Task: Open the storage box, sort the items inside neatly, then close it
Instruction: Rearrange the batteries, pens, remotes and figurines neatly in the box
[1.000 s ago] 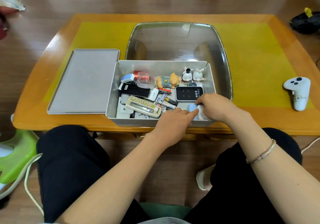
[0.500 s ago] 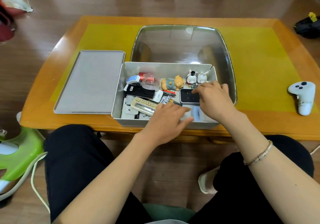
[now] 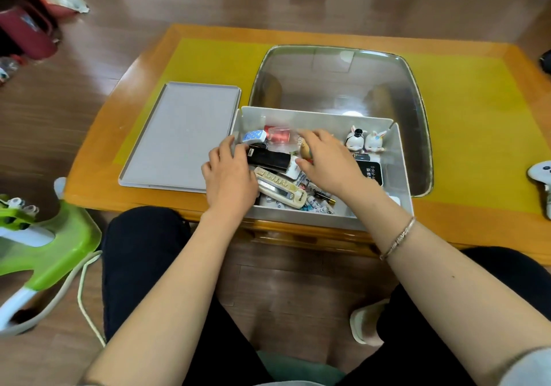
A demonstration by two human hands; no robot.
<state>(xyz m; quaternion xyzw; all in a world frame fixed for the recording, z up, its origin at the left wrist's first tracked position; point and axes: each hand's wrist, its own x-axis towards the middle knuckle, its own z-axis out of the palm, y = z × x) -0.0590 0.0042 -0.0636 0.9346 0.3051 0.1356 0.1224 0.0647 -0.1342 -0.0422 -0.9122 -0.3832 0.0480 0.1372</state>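
Storage box, grey rigid plastic, sits open on the worktop; its flat lid lies beside the left grip.

Left grip's fingers curl onto the black glossy case. Right grip is spread over an orange figurine.

Risk: jumbled batteries just beneath may roll and the clear cup beside it may tip.

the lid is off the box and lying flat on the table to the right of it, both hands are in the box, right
Not quite. The head view shows the lid lying flat on the table to the left of the storage box, not the right. The rest holds: the lid is off, and the left hand and right hand are both in the box among the items.
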